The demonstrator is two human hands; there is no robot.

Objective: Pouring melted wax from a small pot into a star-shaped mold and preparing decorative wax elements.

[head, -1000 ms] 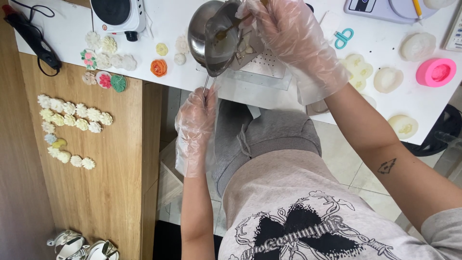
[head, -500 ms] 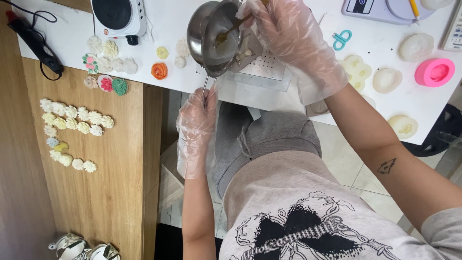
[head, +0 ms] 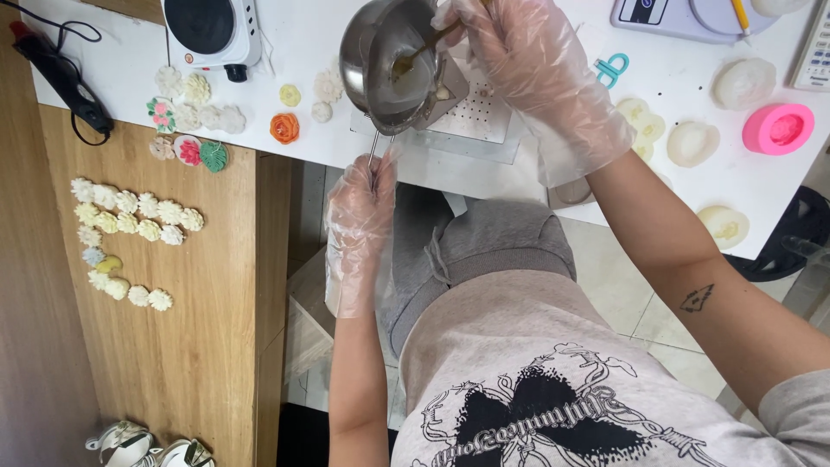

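My left hand [head: 361,212], in a clear plastic glove, grips the thin handle of a small steel pot [head: 391,62] tilted over the white table. My right hand [head: 529,65], also gloved, holds a small brass-coloured spoon [head: 424,47] whose bowl dips inside the pot. Under the pot lies a clear perforated tray [head: 484,117] with a mould partly hidden by the pot.
A white hot plate [head: 210,28] stands at the back left. Small flower-shaped casts [head: 192,112] lie on the table [head: 303,35], more in rows on the wooden top [head: 134,225]. Round moulds [head: 692,143], a pink mould [head: 778,128], a scale [head: 683,15] and blue scissors [head: 612,67] sit right.
The pot and both hands have stayed in much the same pose; the view has shifted only slightly.
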